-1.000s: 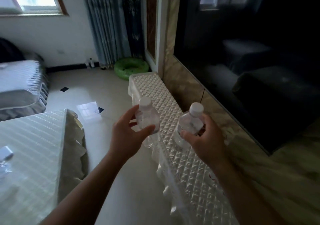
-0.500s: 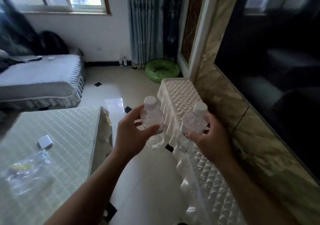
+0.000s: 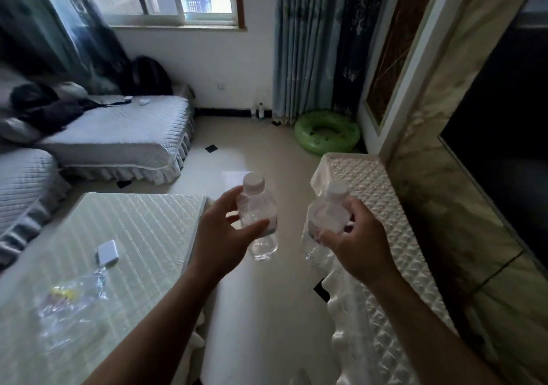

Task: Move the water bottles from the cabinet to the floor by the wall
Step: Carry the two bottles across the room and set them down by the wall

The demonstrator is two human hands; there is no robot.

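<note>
I carry two clear water bottles with white caps, one in each hand, upright at chest height. My left hand (image 3: 226, 233) grips the left bottle (image 3: 257, 215) round its middle, over the tiled floor. My right hand (image 3: 358, 242) grips the right bottle (image 3: 326, 215) just left of the low cabinet (image 3: 382, 206), which is covered by a white quilted cloth and runs along the right wall. Far ahead, two small bottles (image 3: 258, 111) stand on the floor against the back wall beside the curtain.
A table (image 3: 133, 230) with a pale quilted cover stands at my left, holding a white box (image 3: 107, 252) and a crumpled plastic bag (image 3: 71, 298). A green inflatable ring (image 3: 326, 132) lies on the floor by the curtain. Sofas (image 3: 118, 132) line the left side. A dark screen (image 3: 504, 117) hangs right.
My view has swung left and up, away from the cabinet toward the back wall and window. Both hands still hold their bottles and have come off the cabinet top, out over the floor.
</note>
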